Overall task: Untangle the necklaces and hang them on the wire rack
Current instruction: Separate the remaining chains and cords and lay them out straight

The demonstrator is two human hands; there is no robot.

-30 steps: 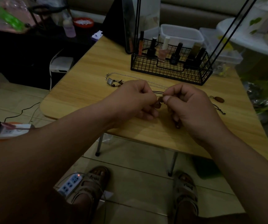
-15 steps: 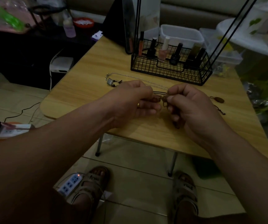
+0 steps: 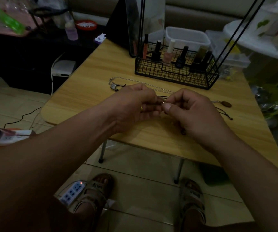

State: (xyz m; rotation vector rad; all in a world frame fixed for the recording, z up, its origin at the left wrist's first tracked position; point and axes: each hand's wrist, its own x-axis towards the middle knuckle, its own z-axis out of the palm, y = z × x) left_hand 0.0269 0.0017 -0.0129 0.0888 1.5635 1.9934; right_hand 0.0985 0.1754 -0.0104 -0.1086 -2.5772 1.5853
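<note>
My left hand (image 3: 134,104) and my right hand (image 3: 193,114) meet over the middle of the wooden table (image 3: 84,101), each pinching a dark cord necklace (image 3: 162,97) at a small metal clasp between the fingertips. A dark bead of the cord hangs below my right palm. A silver chain necklace (image 3: 158,87) with a square pendant (image 3: 114,85) lies on the table behind my hands. An oval brown pendant (image 3: 226,104) lies to the right. The black wire rack (image 3: 176,76) stands at the back, its thin uprights (image 3: 235,39) rising out of view.
Nail polish bottles (image 3: 168,52) fill the rack's basket. A white plastic tub (image 3: 186,37) sits behind it. Power strips (image 3: 72,192) and cables lie on the tiled floor by my sandalled feet. A dark cabinet stands at the left.
My hands have stayed together over the table; the fingers have shifted along the cord, and the small clasp now shows between the fingertips.
</note>
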